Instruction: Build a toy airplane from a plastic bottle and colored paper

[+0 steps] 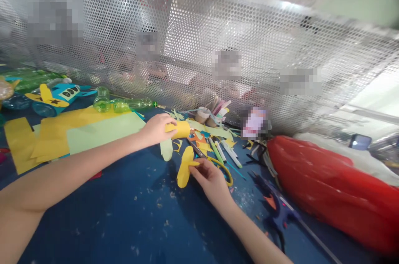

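Note:
My left hand (158, 129) is closed around a yellow paper-wrapped tube (182, 129), which lies nearly level above the table. A rounded pale green paper strip (166, 150) hangs below it; I cannot tell whether it is fixed to the tube. Below and to the right, my right hand (212, 178) pinches a yellow paper cutout (185, 168) with rounded lobes, held apart from the tube. Yellow-handled scissors (229, 174) lie just beyond my right hand, partly hidden by it.
At left stands a blue-and-yellow toy plane (64, 95) beside green plastic bottles (134, 104) and yellow paper sheets (52, 135). Markers (229, 152) and paper scraps lie ahead. A blue glue gun (282, 210) and a red bag (327, 185) are at right. A perforated metal screen (193, 39) rises behind.

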Demonstrator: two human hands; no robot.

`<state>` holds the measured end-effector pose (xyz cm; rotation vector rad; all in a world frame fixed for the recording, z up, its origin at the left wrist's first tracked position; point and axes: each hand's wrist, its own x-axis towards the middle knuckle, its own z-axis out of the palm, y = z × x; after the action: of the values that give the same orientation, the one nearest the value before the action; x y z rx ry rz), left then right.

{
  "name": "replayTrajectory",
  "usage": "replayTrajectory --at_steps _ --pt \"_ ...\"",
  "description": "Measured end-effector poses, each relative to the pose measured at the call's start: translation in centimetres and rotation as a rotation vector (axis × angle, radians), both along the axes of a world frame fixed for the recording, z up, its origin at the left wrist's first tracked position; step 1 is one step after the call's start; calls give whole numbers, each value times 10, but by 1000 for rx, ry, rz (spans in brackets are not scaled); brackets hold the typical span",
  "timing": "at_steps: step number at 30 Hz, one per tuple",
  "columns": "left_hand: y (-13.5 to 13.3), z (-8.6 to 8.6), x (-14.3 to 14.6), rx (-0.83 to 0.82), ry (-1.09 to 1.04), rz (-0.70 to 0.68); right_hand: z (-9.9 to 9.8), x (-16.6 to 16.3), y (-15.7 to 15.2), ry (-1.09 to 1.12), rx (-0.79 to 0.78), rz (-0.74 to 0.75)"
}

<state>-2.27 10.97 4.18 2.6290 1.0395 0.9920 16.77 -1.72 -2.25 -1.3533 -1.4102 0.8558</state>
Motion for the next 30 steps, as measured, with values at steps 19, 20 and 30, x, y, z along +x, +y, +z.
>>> replayTrajectory --at_steps 19,20,30 --pt "24 61 7 -311 595 -136 28 42 14 -8 148 -297" --pt "14 62 6 -316 626 -191 28 45 15 3 149 -309" --pt "-22 57 8 -522 652 -382 35 43 11 175 134 -294"
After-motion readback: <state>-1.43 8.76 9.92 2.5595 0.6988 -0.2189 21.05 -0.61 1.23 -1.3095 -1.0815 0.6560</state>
